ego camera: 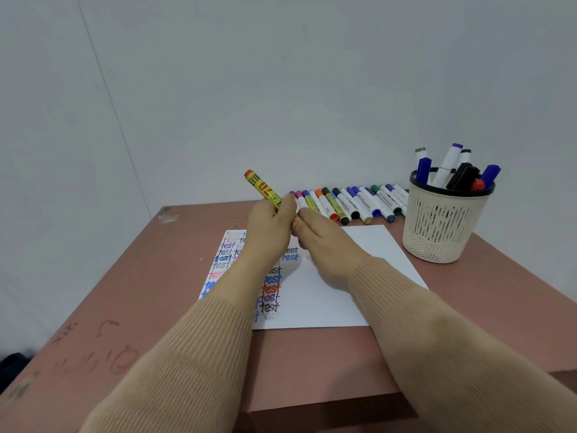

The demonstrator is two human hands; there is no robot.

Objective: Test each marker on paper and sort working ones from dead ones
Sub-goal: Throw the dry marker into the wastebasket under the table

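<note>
The left hand point(270, 228) grips a yellow marker with a red end point(263, 189), which is tilted up and to the left. The right hand point(324, 242) touches the left one with its fingers curled; I cannot tell if they hold anything. Below both hands, a white paper sheet with coloured "test" words point(359, 254) lies on the brown bench point(156, 292). Behind the fingers lies a row of markers point(352, 203). To their right, a cream perforated cup with a black rim point(443, 226) holds blue, black and white markers point(449, 162) standing up.

left hand point(270, 228) and right hand point(324, 242) touch, both raised and curled.
</note>
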